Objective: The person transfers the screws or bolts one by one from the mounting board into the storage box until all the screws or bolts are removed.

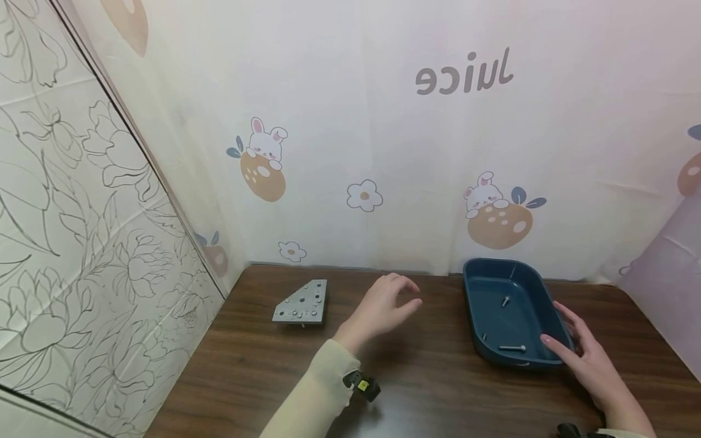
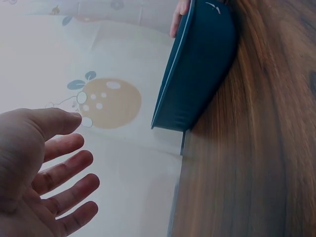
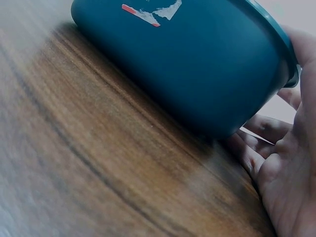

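A dark blue plastic tray (image 1: 506,322) stands on the right part of the table. Several bolts lie in it, among them a long bolt (image 1: 512,348) near the front and a shorter one (image 1: 505,301) farther back. My right hand (image 1: 588,359) grips the tray's right side, thumb over the rim and fingers along the outer wall. Held above the table left of the tray, my left hand (image 1: 383,307) has loosely bent, parted fingers with nothing between them. Left of that hand is a grey angled metal plate (image 1: 303,303) with holes and several small screws or nuts on it.
The brown wooden table (image 1: 427,389) ends at the back against a printed curtain (image 1: 361,134). A floral panel (image 1: 104,201) closes off the left side. A black strap with a small device (image 1: 362,385) is worn on the left wrist.
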A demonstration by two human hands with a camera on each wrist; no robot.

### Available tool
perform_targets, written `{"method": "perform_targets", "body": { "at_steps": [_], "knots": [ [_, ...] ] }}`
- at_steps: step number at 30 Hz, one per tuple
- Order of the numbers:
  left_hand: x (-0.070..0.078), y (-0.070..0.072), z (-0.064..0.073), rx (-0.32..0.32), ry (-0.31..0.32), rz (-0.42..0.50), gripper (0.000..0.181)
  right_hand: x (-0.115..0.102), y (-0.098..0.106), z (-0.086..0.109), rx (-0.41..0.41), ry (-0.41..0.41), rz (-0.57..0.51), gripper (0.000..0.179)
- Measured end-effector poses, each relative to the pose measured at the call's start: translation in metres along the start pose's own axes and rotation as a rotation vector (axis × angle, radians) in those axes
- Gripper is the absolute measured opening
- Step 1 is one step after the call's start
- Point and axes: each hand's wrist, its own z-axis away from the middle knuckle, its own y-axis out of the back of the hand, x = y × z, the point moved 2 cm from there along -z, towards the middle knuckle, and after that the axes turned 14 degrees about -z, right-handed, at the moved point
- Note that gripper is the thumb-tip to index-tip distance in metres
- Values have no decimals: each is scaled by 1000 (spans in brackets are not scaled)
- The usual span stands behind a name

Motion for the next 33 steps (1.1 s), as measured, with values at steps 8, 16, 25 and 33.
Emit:
{"method": "perform_targets", "body": {
  "at_steps": [8, 16, 25, 33],
  "knots": [
    [-13, 5, 15, 7, 49, 11, 25, 1, -2, 0, 1, -3, -14, 88],
    [-32, 15, 30, 11, 114, 18, 28, 2, 0, 1, 13, 5, 4, 87],
    [-64, 28, 43, 39, 215, 67, 31, 2, 0, 3, 16, 6, -15, 87],
    [-85, 40, 56, 65, 259, 99, 33, 0, -2, 0, 13, -8, -29, 89]
  ]
}}
